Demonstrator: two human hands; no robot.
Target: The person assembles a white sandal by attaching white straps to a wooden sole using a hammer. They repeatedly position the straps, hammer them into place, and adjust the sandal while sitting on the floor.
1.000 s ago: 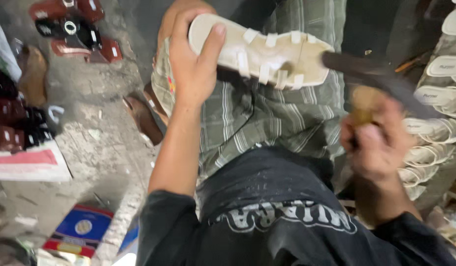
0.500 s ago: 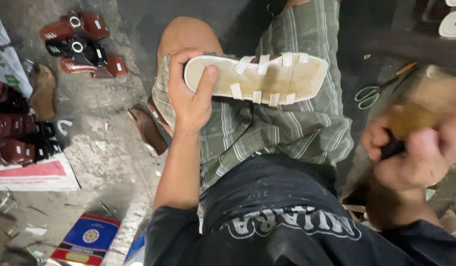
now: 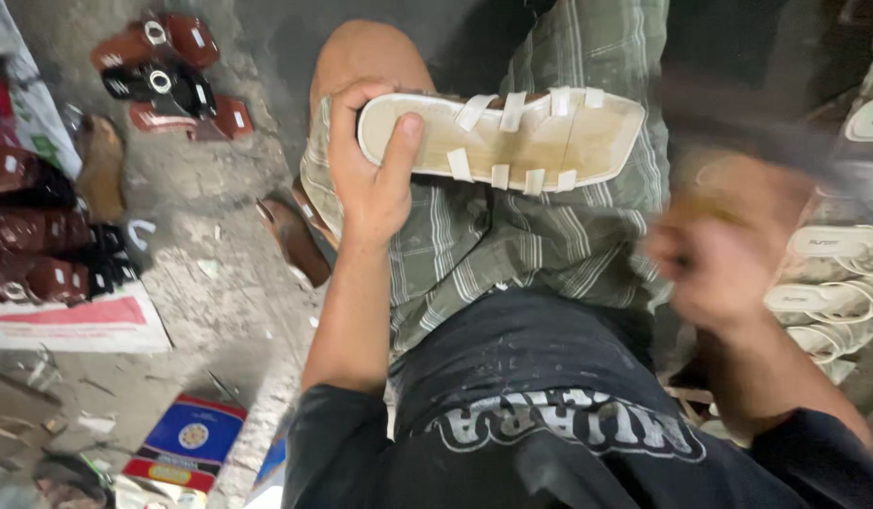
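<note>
Since the earlier frame the right hand point(image 3: 715, 259) has swung down and inward from the far right edge toward the lap, and it now shows as a heavy blur just right of the sandal's far end; the sandal sole point(image 3: 512, 139) has barely shifted on the knee. One sole is in hand — cream-white, lying lengthwise across the plaid shorts point(image 3: 484, 245), its underside facing up, with folded strap ends showing along both long edges: four on the upper edge, four on the lower. The left hand point(image 3: 366, 179) clamps its rounded end, thumb pressed on the upturned face and the fingers point(image 3: 347, 104) curled over the far rim, so the sole lies between thumb and fingers and juts out to the right of them. The right hand's fingers look clenched around something tan and dark, but the smear is too strong to tell what it is, or even to be sure of the grip.

On the concrete floor point(image 3: 201, 283) to the left lie a cluster of dark red and black sandal uppers point(image 3: 168, 71) with round metal buckles — the exact count cannot be told, as they overlap. One brown shoe point(image 3: 295, 240) sits just beside the left knee. One blue box point(image 3: 189, 438) lies near the left elbow. At the right edge, a stack of white soles point(image 3: 832, 283) is piled up, too blurred to count.
</note>
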